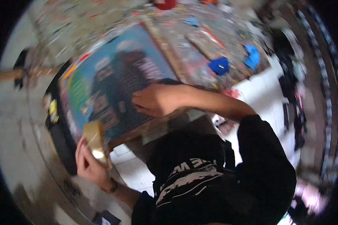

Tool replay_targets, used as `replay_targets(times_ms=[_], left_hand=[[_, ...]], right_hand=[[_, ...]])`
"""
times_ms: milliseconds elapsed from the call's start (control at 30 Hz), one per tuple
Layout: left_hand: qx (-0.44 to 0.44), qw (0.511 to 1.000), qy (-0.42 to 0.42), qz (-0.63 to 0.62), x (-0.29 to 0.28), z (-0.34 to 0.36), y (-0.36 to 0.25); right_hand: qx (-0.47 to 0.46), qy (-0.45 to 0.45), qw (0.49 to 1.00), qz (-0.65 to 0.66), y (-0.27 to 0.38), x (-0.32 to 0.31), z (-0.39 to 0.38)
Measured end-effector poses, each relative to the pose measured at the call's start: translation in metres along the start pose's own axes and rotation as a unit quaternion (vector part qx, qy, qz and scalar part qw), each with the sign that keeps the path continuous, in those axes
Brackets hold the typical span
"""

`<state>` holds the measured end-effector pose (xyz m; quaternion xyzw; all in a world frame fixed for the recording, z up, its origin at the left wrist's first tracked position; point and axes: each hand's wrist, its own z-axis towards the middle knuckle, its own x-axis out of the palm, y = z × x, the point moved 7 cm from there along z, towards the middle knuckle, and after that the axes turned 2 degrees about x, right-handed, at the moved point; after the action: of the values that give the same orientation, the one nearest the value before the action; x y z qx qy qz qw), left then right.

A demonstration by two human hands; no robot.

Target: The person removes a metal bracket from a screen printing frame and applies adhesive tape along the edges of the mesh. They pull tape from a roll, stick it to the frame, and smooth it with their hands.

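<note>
A screen-printing frame (133, 75) lies tilted in front of me, its blue-grey mesh carrying dark figures and a green patch at the left. My left hand (90, 163) is closed round a roll of tan packing tape (94, 137) beside the frame's near left corner. On the near right part of the mesh rests my right hand (154, 100), palm down with its fingers laid flat and nothing seen in them. Motion blur softens the finger edges. What lies under the right palm is hidden.
A paint-stained worktable (199, 45) extends beyond the frame. Toward its right edge lie a dark blue cloth (219, 66) and a lighter blue piece (252, 57). A red container (165, 3) stands at the far edge of view. White tiles (264, 97) show on the right.
</note>
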<state>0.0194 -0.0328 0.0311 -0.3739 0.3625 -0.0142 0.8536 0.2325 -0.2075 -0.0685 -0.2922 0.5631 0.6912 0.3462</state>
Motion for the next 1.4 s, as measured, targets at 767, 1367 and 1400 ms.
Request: replay_targets(times_ms=[767, 1367, 1400], left_hand=[[0.031, 0.993, 0.108, 0.047, 0.044, 0.011, -0.041], [0.046, 0.987, 0.136, 0.069, 0.063, 0.021, -0.054], [0.05, 0.987, 0.136, 0.07, 0.064, 0.023, -0.055]], right_hand=[[0.363, -0.23, 0.887, 0.166, 0.05, -0.078, -0.178], [0.064, -0.195, 0.978, 0.03, 0.062, -0.03, 0.026], [0.056, -0.203, 0.977, 0.018, 0.062, -0.029, 0.026]])
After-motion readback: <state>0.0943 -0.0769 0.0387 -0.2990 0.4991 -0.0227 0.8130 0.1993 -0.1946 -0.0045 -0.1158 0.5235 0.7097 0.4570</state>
